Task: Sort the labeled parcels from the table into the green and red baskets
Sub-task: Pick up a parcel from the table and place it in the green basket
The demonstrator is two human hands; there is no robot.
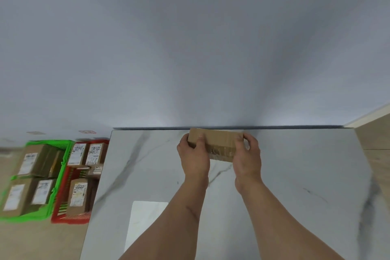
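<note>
You hold one cardboard box (215, 143) with both hands at the far edge of the marble table (295, 175), close to the wall (190, 48). Your left hand (195, 158) grips its left end, thumb on the top face, fingers curled round the end. Your right hand (248, 158) grips its right end the same way, thumb on top. The box's taped side faces you; whether it touches the table cannot be told.

On the floor to the left of the table, the green basket (61, 167) and the red basket (63, 211) sit side by side, touching. Both hold brown labeled parcels (78, 196). A white sheet (145, 217) lies flat near the table's near edge.
</note>
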